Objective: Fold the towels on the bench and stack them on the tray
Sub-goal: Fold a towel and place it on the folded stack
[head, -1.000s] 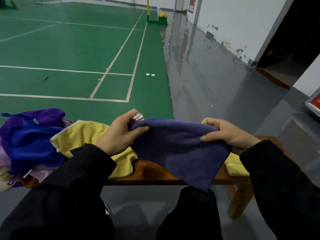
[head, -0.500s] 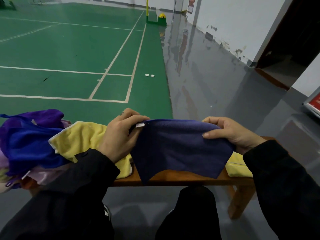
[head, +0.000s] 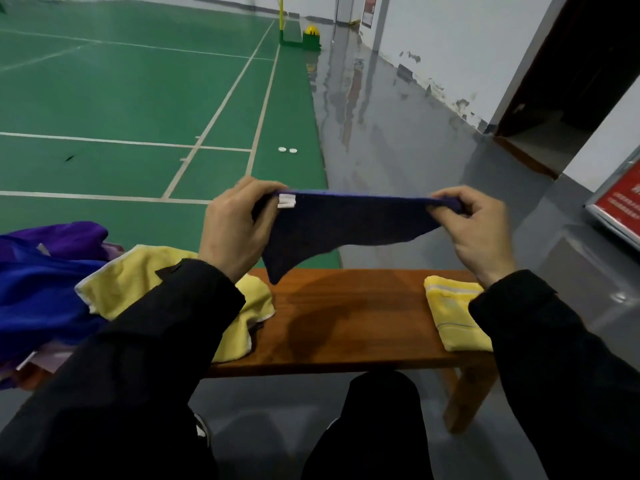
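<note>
A dark purple towel with a white tag hangs stretched above the wooden bench. My left hand pinches its left top corner and my right hand pinches its right top corner. A loose yellow towel lies on the bench under my left forearm. Left of it sits a heap of blue and purple towels. A folded yellow towel lies at the bench's right end, partly under my right sleeve. No tray is visible.
The bench's right leg stands on grey floor. My knees are below the bench's near edge. A green court stretches beyond, with two small white discs on it. A red sign leans at the right.
Both hands have lifted the dark purple towel off the bench and pulled its top edge taut between them. The folded yellow towel at the right is now more exposed.
</note>
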Tool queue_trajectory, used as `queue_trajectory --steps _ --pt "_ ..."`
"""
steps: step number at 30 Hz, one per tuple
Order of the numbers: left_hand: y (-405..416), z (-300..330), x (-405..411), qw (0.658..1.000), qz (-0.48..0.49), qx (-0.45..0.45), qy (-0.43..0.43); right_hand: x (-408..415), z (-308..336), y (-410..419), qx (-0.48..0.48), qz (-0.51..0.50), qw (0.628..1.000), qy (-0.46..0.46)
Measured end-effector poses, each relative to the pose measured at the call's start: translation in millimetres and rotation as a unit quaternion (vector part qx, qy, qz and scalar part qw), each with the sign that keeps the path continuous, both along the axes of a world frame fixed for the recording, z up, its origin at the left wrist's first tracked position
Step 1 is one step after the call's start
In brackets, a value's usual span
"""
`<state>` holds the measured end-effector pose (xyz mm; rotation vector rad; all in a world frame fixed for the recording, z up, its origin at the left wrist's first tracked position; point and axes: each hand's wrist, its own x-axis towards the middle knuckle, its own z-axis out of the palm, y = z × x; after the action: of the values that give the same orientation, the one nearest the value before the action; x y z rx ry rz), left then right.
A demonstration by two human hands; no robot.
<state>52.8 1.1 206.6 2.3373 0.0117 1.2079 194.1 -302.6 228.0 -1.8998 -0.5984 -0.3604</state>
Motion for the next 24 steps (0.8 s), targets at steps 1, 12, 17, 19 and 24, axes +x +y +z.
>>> queue_trajectory --steps 1,12,17,19,24 --pt "-1.3 -11.0 -7.2 1.000 -0.009 0.005 0.010 -6.9 -8.7 -8.5 -0.013 0.003 1.000 0.009" --pt "-46.9 -226.3 -76.6 0.917 -0.132 0.092 0.366 -71.3 -215.3 -87.8 -0.379 0.035 0.902 0.205" --pt "-52.2 -233.8 -65.4 0.913 -0.106 0.057 0.390 -56.8 -209.9 -83.9 -0.360 0.026 0.908 0.214" --pt "-48.7 -226.7 -49.4 0.921 -0.077 0.015 0.381 -40.5 -203.1 -73.0 -0.338 0.005 0.916 0.214" --pt "-36.7 -202.7 10.3 0.931 0.002 -0.055 0.361 8.9 -192.1 -41.4 -0.322 -0.073 0.924 0.190"
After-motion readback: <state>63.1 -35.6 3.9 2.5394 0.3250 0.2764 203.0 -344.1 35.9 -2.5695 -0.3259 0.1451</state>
